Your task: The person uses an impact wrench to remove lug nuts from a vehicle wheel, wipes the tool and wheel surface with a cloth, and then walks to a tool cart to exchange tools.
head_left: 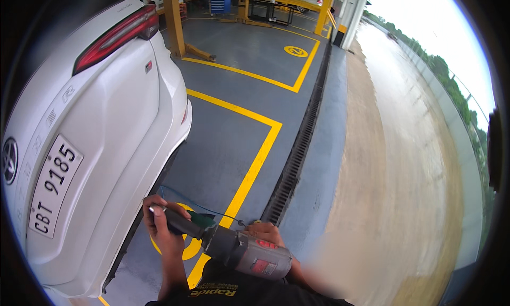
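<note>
A grey and black impact wrench (254,255) lies across the front of my body, low in the picture. My right hand (265,232) is wrapped round its far side, where the handle is mostly hidden behind the body. From its nose a long dark socket or extension (183,222) points left. My left hand (159,223) grips that end, with the fingers and thumb about the tip. Something dark green (203,219) shows behind the socket; I cannot make out what it is. A thin blue-green hose (199,205) runs behind both hands.
At left stands the rear of a white car (122,93), its bumper close to my left hand. Yellow lines (255,170) mark the grey floor. A drain grate (297,162) runs along the right. Farther off are yellow lift posts (173,22) and a blue tool cabinet (220,5).
</note>
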A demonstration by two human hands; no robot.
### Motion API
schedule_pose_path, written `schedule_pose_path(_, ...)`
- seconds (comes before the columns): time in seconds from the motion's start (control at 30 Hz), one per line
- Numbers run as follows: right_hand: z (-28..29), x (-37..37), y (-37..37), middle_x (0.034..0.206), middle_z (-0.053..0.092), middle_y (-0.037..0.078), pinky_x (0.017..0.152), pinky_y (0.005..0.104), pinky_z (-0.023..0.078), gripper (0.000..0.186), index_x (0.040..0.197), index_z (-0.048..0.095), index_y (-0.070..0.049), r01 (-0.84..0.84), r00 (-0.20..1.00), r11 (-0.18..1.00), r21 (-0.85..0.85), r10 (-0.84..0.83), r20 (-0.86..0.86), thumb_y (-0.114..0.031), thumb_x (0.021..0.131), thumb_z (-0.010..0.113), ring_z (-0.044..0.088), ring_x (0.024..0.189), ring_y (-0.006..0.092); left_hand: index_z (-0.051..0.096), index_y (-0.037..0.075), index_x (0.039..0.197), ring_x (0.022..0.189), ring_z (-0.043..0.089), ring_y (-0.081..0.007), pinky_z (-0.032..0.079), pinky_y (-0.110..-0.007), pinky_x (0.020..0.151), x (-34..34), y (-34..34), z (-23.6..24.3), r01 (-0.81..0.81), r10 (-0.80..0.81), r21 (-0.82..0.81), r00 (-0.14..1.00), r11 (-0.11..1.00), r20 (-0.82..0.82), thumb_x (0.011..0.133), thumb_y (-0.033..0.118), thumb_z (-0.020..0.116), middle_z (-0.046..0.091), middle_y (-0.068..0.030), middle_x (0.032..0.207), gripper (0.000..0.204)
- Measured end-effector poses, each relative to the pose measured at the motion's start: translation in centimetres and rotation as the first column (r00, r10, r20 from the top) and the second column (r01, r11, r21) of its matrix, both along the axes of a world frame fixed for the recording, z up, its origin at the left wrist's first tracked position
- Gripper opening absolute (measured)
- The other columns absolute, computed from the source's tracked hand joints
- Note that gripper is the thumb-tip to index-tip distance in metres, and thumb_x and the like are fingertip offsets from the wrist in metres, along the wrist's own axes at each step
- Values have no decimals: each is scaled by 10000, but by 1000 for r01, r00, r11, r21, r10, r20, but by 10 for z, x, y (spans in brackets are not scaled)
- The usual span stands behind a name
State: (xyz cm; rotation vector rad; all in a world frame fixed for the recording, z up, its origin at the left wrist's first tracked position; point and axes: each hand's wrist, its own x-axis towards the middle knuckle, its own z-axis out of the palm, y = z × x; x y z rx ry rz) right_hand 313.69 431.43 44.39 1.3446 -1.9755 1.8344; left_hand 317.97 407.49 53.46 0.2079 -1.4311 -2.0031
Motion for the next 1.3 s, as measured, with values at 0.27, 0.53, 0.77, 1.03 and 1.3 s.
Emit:
schedule_pose_path(0.27, 37, -238, 88, 736, 636, 117, 599, 392, 488, 382, 1049, 729, 56, 3, 1000, 971, 241, 2, -18, -200, 767, 708, 645, 649, 286, 578, 71, 931, 685, 723, -203, 578, -305, 686, -244, 28, -25, 339, -346, -197, 938, 920, -6, 882, 104, 724, 693, -89, 751, 157)
schedule_pose_path(0.53, -9, -521, 118, 791, 715, 112, 624, 344, 535, 240, 896, 730, 23, 92, 993, 995, -40, -89, 74, -174, 761, 748, 701, 667, 215, 633, 41, 1034, 923, 723, -175, 564, -319, 817, -531, 53, -39, 576, -605, -244, 794, 780, -61, 715, -38, 875, 713, -105, 986, 408)
schedule_pose_path(0.77, 1, -795, 100, 850, 729, 37, 712, 290, 572, 137, 929, 737, -20, -163, 959, 970, 180, 113, 259, -139, 890, 682, 707, 755, 152, 544, 44, 1047, 726, 686, -184, 542, -275, 657, -731, 63, -10, 100, -119, -358, 992, 928, -31, 857, 236, 820, 655, -108, 845, 386)
schedule_pose_path(1.03, -47, -1069, -24, 831, 664, 128, 695, 393, 540, 264, 1001, 708, 4, -683, 707, 730, -22, 668, 231, -208, 845, 688, 681, 755, 274, 488, 105, 1122, 679, 588, -116, 480, -244, 556, -950, 45, -21, -637, 636, -26, 770, 770, -41, 963, 324, 683, 585, -54, 778, 333)
schedule_pose_path(1.3, 15, -1337, -122, 825, 672, 138, 618, 443, 496, 477, 1116, 731, 5, -634, 744, 742, 219, 662, -89, -267, 724, 721, 652, 693, 341, 504, 88, 1069, 582, 542, -135, 469, -268, 531, -1202, -49, -48, -733, 735, 173, 675, 657, 66, 970, 175, 654, 538, -51, 705, 199)
